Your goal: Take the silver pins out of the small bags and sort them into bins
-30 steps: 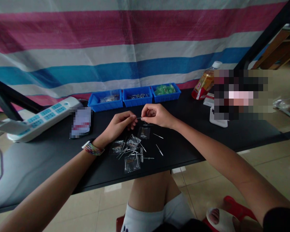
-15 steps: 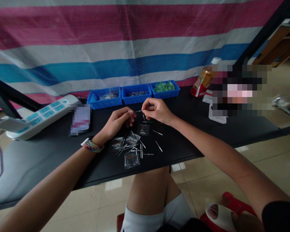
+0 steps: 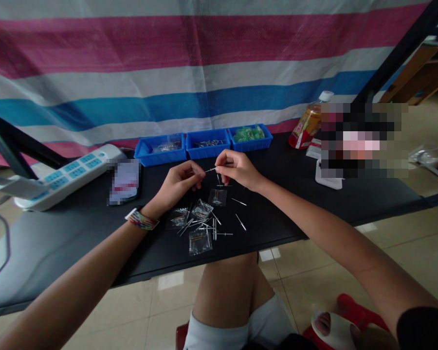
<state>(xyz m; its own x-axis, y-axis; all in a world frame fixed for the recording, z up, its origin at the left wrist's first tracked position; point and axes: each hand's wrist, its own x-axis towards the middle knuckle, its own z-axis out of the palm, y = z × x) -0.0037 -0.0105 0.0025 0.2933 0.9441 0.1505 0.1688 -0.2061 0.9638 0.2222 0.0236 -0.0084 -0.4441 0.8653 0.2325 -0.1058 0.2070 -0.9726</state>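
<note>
Over the black table (image 3: 314,204), my right hand (image 3: 237,168) pinches a thin metal pin (image 3: 212,169) that points left. My left hand (image 3: 178,182) is closed just beside the pin's tip, fingers curled around something too small to make out. Below both hands lie several loose metal pins (image 3: 204,226) and small clear plastic bags (image 3: 200,241) scattered on the tabletop. A coloured bracelet (image 3: 142,221) sits on my left wrist.
Three blue bins (image 3: 208,143) line the table's back edge, the right one with green pieces. A white power strip (image 3: 62,176) lies at the left, a drink bottle (image 3: 308,125) and a white stand (image 3: 328,181) at the right. A striped tarp hangs behind.
Both hands stay together at the same spot; the pin tip sits slightly nearer my left fingers. The view shifted slightly.
</note>
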